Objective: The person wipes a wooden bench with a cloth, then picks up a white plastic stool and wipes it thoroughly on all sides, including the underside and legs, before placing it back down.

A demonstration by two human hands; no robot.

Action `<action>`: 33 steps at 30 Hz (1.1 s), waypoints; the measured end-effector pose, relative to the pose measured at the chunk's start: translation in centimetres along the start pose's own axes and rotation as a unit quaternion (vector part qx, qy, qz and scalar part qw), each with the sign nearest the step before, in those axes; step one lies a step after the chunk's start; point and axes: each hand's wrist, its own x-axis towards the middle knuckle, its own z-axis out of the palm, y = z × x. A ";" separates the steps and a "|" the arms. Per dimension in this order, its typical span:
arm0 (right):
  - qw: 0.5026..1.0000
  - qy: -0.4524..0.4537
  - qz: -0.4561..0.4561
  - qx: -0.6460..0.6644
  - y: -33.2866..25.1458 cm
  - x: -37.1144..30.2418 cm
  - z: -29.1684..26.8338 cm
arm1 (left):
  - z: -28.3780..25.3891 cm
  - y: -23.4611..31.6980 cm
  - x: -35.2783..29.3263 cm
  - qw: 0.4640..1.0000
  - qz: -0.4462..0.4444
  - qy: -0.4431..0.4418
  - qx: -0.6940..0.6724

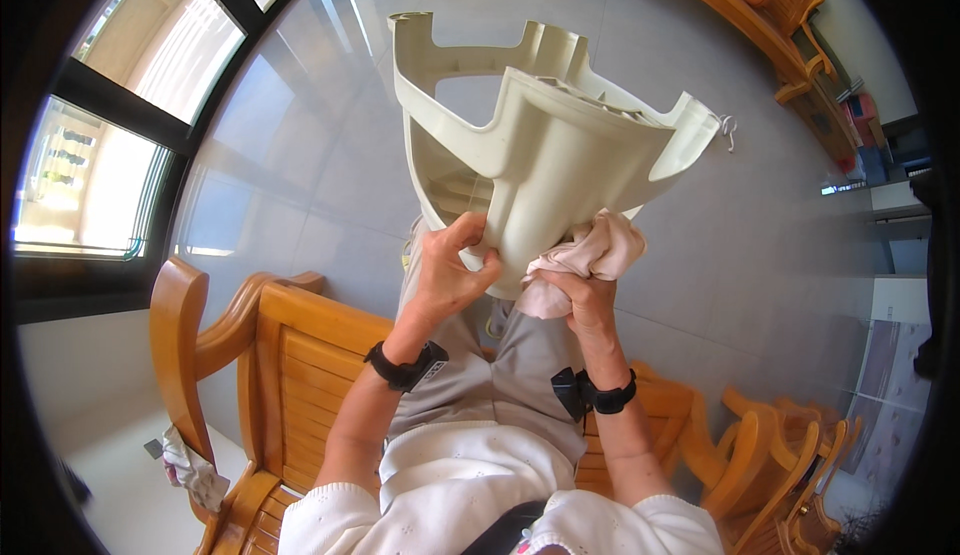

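A large cream moulded plastic piece (590,155), hollow with cut-out edges and leg-like corners, is held up over my lap. It looks like an upturned stool or seat base, but I cannot tell its exact kind. My left hand (455,270) is closed on its near left edge, fingers curled round the rim and thumb bent in. A pale pink cloth (590,255) is bunched in my right hand (590,305), which presses it against the near right side of the piece. Part of the right fingers is hidden behind the cloth.
I sit on a wooden bench (320,365) with its arm at my left. A crumpled cloth (193,470) hangs by that arm. More wooden chairs (770,455) stand at the right, and wooden furniture (770,25) at the far right. Grey tiled floor (740,245) lies ahead; windows (95,170) are at the left.
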 end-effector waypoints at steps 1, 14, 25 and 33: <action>1.000 -0.002 0.001 0.001 -0.2 -0.1 0.0 | 0.0 0.0 0.1 1.000 0.012 0.002 0.024; 0.938 0.155 -0.268 -0.158 -2.2 -2.3 -0.5 | 1.0 1.6 0.9 0.975 -0.099 -0.056 -0.193; 0.617 0.055 -0.520 -0.588 0.8 0.6 2.1 | 3.8 -0.6 0.4 0.851 -0.245 -0.100 -0.454; 0.587 0.121 -0.535 -0.596 -5.6 4.1 3.2 | 3.7 2.2 -0.3 0.916 -0.245 -0.108 -0.298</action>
